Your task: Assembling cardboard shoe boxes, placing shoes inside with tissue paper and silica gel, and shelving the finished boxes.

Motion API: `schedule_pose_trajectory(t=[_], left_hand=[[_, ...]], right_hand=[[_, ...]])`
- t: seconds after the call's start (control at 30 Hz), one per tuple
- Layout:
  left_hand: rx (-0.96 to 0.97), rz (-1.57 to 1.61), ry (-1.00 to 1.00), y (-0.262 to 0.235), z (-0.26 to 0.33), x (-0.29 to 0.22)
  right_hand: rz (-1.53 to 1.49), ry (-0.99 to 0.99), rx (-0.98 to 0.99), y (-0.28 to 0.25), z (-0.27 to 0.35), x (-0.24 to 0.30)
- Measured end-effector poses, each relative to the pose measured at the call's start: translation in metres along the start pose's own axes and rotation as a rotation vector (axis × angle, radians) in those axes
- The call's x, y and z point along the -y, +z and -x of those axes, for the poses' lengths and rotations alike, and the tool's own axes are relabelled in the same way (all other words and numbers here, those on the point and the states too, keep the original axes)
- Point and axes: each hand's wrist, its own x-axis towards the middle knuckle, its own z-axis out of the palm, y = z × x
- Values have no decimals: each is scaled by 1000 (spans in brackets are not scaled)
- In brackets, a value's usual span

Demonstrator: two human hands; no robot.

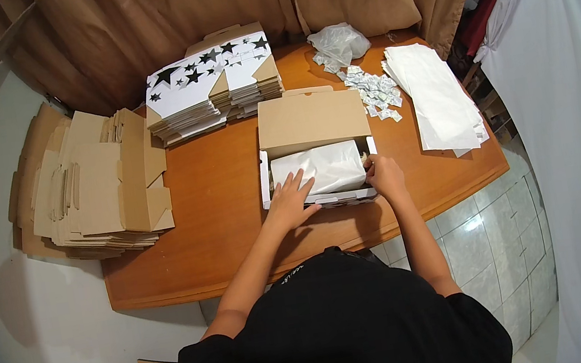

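Note:
An open cardboard box (pixel 311 120), brown inside with its lid tipped back, stands before me near the table's front edge. In it lies a white wrapped bundle (pixel 318 166) with a smooth, slightly shiny surface. My left hand (pixel 292 202) rests on the bundle's left front part, fingers spread, with the thumb by the front wall. At the box's right wall my right hand (pixel 386 176) has its fingers curled and drawn together over the rim. What those fingers pinch, if anything, is hidden. A bit of pale material shows beside them, at the bundle's right end.
Folded brown cartons (pixel 92 185) are stacked at the left. Behind the box sits a pile of flattened star-printed cartons (pixel 210 73). Small white packets (pixel 376 91) lie scattered below a clear plastic bag (pixel 339 44). White paper sheets (pixel 437 96) lie along the wooden table's (pixel 210 193) right side.

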Motion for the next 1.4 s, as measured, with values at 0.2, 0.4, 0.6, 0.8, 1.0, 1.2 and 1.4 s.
schedule_pose_trajectory(t=[0.2, 0.4, 0.6, 0.8, 1.0, 1.2, 1.4], left_hand=[[-83, -1, 87, -6, 8, -5], [-202, 3, 73, -9, 21, -6], [-186, -5, 1, -2, 20, -2], [-254, 8, 105, -3, 6, -12], [-237, 77, 228, 6, -6, -24], [-253, 23, 230, 11, -7, -24], [-274, 28, 232, 18, -4, -29]], right_hand=[[132, -88, -217, -8, 3, 25], [39, -502, 28, 1, 1, 30], [67, -480, 135, 20, 6, 17], [26, -643, -53, 17, 7, 27], [154, -658, 92, 25, 14, 27], [78, -655, 56, 22, 3, 24], [-130, -434, -384, 2, -60, 18]])
